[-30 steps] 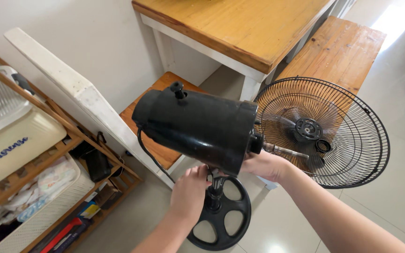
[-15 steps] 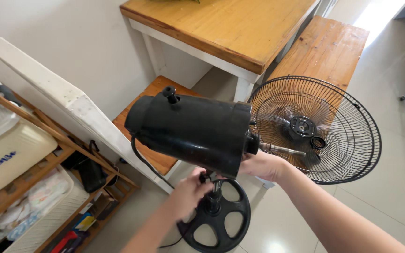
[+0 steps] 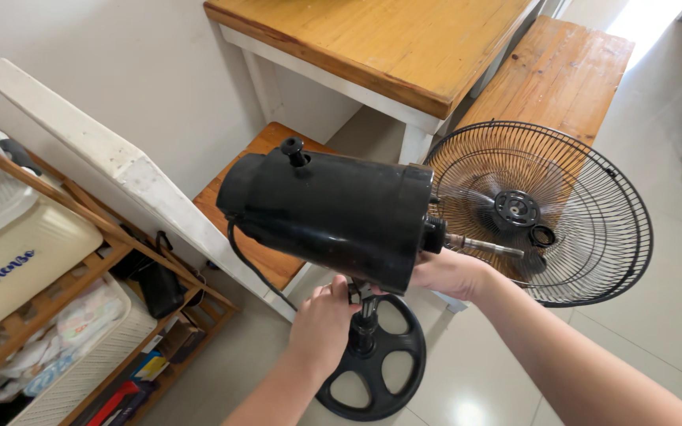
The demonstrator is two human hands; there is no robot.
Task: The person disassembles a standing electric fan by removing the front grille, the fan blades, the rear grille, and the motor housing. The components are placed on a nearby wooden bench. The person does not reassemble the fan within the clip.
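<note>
Pale floor tiles [image 3: 657, 315] spread beneath a wooden table [image 3: 388, 47] with white legs, a wooden bench [image 3: 562, 71] beside it. Against the wall leaned a white board [image 3: 120, 166] and a wooden shelf [image 3: 80, 260] of boxes. A black fan motor housing [image 3: 333, 217] sat tilted on its stand, above the round black base [image 3: 376, 367], with a bare shaft [image 3: 487, 248] pointing toward the black wire fan guard [image 3: 546, 209] propped on the floor. The left hand [image 3: 321, 323] was closed around the stand's neck just under the housing. The right hand [image 3: 447, 272] cupped the housing's front underside.
</note>
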